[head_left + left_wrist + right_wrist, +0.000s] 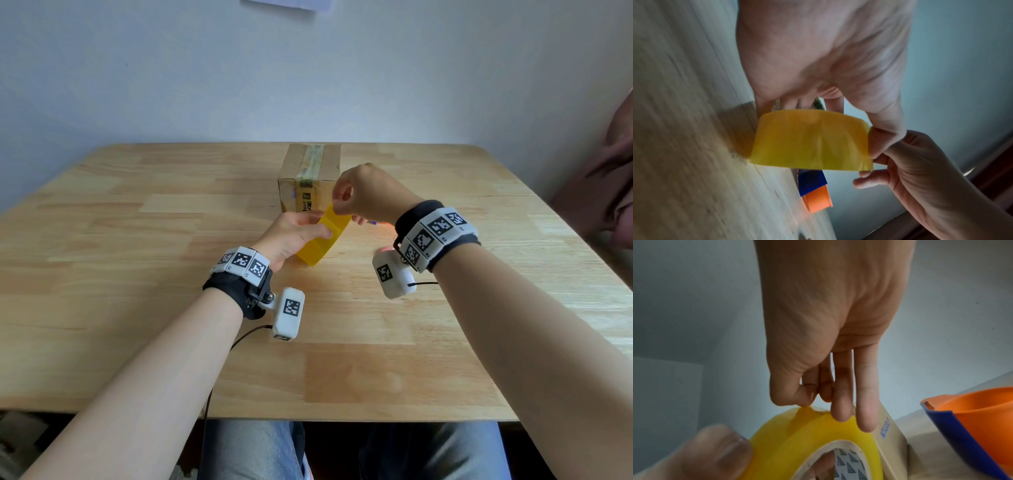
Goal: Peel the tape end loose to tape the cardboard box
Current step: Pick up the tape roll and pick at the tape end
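A yellow tape roll (pixel 322 240) stands on edge on the wooden table (pixel 137 308), just in front of a closed cardboard box (pixel 308 174). My left hand (pixel 291 233) grips the roll (pixel 809 142) from the left, thumb on its outer face and fingers through the core. My right hand (pixel 356 195) pinches the tape at the top of the roll (pixel 803 431) between thumb and forefinger, the other fingers (pixel 865 402) extended. Whether the tape end is lifted is too fine to tell.
An orange and blue tape dispenser (pixel 972 426) lies on the table just right of the roll, mostly hidden behind my right hand in the head view. The box has old tape along its top seam. A dark reddish object (pixel 603 192) sits off the table's right edge.
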Tool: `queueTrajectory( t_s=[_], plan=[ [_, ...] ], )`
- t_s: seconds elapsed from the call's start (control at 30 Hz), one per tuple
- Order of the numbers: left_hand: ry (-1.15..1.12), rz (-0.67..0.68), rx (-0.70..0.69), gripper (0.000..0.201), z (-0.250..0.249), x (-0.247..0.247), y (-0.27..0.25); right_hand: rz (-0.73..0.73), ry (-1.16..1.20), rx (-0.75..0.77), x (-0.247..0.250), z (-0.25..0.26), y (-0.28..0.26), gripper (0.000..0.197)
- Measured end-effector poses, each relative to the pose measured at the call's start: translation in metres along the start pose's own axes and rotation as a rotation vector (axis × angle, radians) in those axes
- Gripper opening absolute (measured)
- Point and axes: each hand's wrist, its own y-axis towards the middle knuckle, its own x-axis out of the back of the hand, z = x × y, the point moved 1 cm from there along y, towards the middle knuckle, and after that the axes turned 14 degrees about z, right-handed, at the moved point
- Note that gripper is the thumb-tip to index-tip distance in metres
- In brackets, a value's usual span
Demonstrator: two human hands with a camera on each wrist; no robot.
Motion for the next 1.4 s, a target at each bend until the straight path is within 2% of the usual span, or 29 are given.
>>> queueTrajectory(
  t_s=[0.13,0.27,0.37,0.43,0.53,0.67,0.9,0.97,1.07,1.1,1.2,1.27,1.33,1.4],
  plan=[
    [-0.029,-0.011,-0.009,0.049,0.0,-0.001,0.0,0.009,0.015,0.03,-0.004,-0.007,0.003,0.007],
    [-0.069,-0.021,-0.012,0.036,0.002,0.003,0.001,-0.085,0.167,0.056,-0.003,-0.019,-0.001,0.01],
    [-0.078,-0.017,-0.025,0.044,0.003,0.004,0.001,-0.116,0.252,0.07,-0.003,-0.024,-0.004,0.015],
    [-0.061,-0.007,-0.03,0.048,0.002,0.003,0.001,-0.074,0.238,0.063,-0.003,-0.023,-0.005,0.019],
    [-0.045,-0.008,-0.025,0.05,0.001,0.002,0.002,-0.054,0.241,0.014,-0.001,-0.019,-0.005,0.013],
    [-0.023,-0.005,-0.022,0.044,0.0,0.002,0.0,-0.045,0.199,-0.046,0.0,-0.018,-0.001,0.008],
    [-0.023,-0.06,-0.033,0.047,0.001,-0.001,0.002,-0.073,0.088,0.016,-0.006,-0.015,-0.001,0.015],
    [-0.009,-0.065,-0.027,0.04,0.002,-0.001,0.003,-0.069,0.099,-0.004,-0.008,-0.017,0.001,0.015],
    [0.003,-0.093,-0.019,0.01,0.002,0.0,0.003,-0.049,0.114,-0.027,-0.008,-0.018,0.001,0.016],
    [0.001,-0.111,-0.018,0.008,0.001,0.0,0.004,-0.044,0.116,-0.03,-0.008,-0.018,0.0,0.016],
    [0.012,-0.123,-0.013,0.011,0.001,-0.002,0.003,-0.052,0.132,-0.052,-0.004,-0.018,0.0,0.015],
    [-0.016,-0.122,-0.012,0.021,0.0,-0.003,0.002,-0.099,0.19,-0.072,-0.002,-0.021,-0.001,0.015],
    [-0.066,-0.135,-0.013,0.04,0.001,-0.001,0.001,-0.139,0.265,-0.064,0.0,-0.022,-0.005,0.028],
    [-0.098,-0.128,-0.02,0.05,0.001,-0.001,-0.001,-0.153,0.346,-0.047,-0.001,-0.025,-0.008,0.047]
  ],
)
